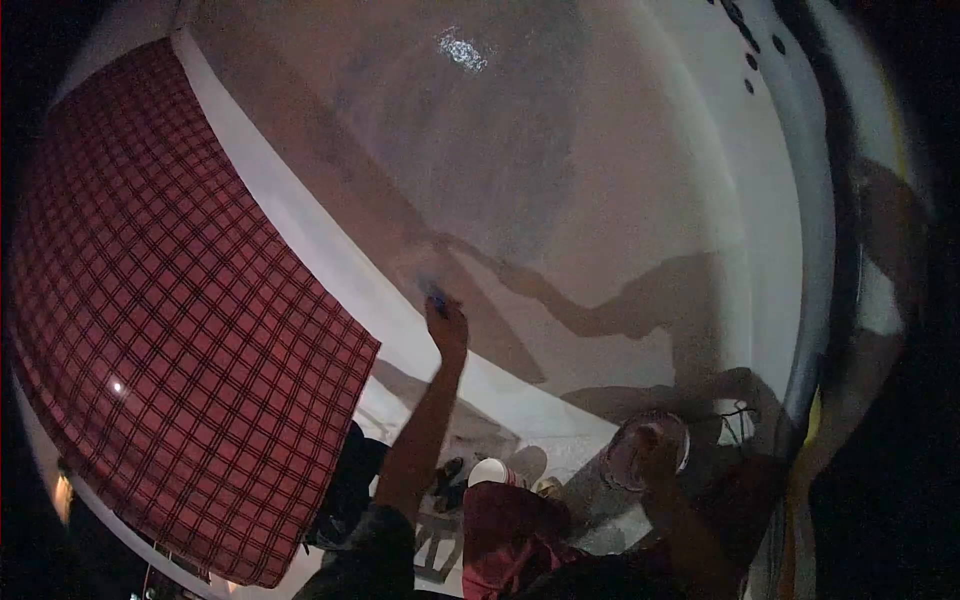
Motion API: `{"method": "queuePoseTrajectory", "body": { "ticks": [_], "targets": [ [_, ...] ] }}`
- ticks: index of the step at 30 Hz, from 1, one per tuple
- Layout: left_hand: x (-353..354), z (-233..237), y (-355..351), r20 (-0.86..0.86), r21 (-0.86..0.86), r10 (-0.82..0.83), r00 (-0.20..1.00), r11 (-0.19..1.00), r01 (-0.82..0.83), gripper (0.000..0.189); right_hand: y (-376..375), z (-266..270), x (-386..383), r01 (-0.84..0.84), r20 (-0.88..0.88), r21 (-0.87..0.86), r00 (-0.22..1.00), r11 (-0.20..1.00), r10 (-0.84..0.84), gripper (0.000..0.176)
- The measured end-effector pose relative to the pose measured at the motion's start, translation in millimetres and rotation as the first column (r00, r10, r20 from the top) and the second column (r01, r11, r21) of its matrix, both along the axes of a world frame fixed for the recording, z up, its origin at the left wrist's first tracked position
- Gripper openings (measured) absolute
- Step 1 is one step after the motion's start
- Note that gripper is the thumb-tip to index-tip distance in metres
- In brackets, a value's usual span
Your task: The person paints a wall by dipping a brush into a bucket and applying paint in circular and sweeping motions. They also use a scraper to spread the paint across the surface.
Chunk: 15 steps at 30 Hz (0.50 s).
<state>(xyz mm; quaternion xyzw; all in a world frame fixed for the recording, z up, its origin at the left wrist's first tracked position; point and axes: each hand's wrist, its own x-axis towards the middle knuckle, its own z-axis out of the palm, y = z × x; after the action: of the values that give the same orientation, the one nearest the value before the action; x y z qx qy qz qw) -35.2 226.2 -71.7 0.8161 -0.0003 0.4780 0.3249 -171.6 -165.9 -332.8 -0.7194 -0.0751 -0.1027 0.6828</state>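
Note:
My left hand (pixel 448 330) is stretched forward to the greyish-brown wall surface (pixel 600 180). Its fingers are closed round a small tool with a blue part (pixel 435 293), perhaps a brush; its far end is blurred against the wall, beside a pale strip (pixel 300 205). Lower right, my right hand (pixel 655 457) grips a round, pale tub (pixel 622 460) by its rim. What the tub contains is too dark to make out.
A red checked cloth (pixel 190 320) covers the left side. Below are a white container (pixel 490 472), a small stool (pixel 435 545) and dark footwear (pixel 450 470). The wall has a shiny patch (pixel 462 50) and arm shadows. Dark round spots (pixel 752 62) show at the upper right.

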Motion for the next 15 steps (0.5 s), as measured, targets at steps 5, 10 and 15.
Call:
{"method": "queuePoseTrajectory", "body": {
  "ticks": [5,10,15],
  "targets": [
    [22.5,133.0,13.4,0.178,-0.402,-0.362,0.915,0.822,0.404,0.039,-0.7,12.1,2.5,-0.031,-0.126,-0.024,0.992,0.999,0.028,0.033],
    [72.8,210.5,47.8,0.184,0.293,0.293,0.938,0.895,-0.337,0.038,7.8,-17.3,19.2,-0.028,-0.166,-0.329,0.986,0.944,-0.028,0.041],
    [44.7,261.0,-67.1,0.171,0.572,0.550,0.817,0.620,-0.537,0.037,7.6,-4.7,22.7,-0.115,-0.311,-0.212,0.949,0.970,0.045,0.044]
  ]
}}
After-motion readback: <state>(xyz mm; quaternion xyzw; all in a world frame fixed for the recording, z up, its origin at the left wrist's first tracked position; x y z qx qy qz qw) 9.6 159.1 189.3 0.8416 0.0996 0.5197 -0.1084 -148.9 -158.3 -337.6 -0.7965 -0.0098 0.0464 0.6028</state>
